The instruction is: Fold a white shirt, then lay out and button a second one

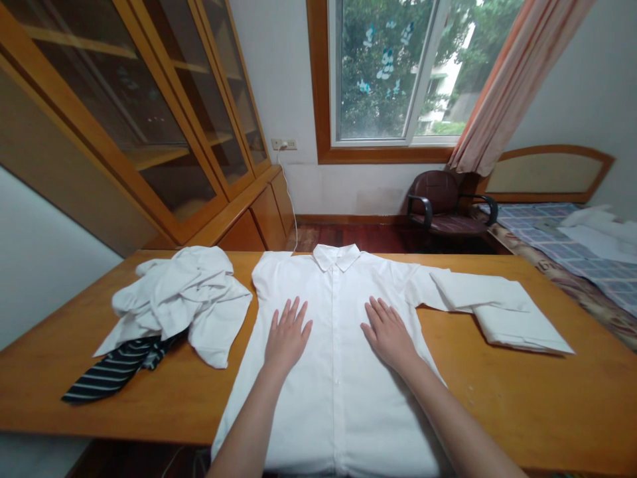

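A white button-up shirt (336, 392) lies flat and face up on the wooden table (547, 398), collar toward the window. My left hand (286, 335) rests palm down on the shirt's left chest, fingers stretched out. My right hand (388, 335) lies flat on the right chest, fingers likewise extended. Neither hand holds anything. The shirt's right sleeve (438, 289) runs out toward a folded white garment (512, 315) at the right.
A crumpled white shirt (182, 299) lies at the table's left over a dark striped tie (119, 368). Glass-door cabinets (164, 119) stand at the left. A dark armchair (448, 206) sits under the window, and a bed (577, 252) is at the right.
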`<state>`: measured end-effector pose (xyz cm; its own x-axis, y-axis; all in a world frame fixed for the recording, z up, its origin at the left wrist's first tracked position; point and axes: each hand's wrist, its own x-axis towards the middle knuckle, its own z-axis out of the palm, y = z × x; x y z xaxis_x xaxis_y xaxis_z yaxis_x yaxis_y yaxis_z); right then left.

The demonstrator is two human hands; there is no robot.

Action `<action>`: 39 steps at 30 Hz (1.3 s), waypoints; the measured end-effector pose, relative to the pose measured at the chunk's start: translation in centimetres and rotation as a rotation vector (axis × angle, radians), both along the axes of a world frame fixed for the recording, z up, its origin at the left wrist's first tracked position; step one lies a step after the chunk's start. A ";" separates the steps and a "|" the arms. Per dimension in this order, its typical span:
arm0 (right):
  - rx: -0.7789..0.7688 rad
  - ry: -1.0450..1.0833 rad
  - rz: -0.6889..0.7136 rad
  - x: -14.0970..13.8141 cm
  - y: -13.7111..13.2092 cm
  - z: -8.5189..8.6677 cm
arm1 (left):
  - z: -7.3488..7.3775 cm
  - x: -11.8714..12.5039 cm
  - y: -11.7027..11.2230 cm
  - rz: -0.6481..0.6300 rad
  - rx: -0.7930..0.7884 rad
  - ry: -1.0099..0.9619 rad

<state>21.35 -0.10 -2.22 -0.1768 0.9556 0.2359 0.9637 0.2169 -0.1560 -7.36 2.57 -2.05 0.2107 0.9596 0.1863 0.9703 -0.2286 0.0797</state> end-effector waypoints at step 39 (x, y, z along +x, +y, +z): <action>-0.137 -0.084 -0.162 4.4 11.5 -0.2 | 0.0 2.4 12.6 0.136 -0.137 -0.040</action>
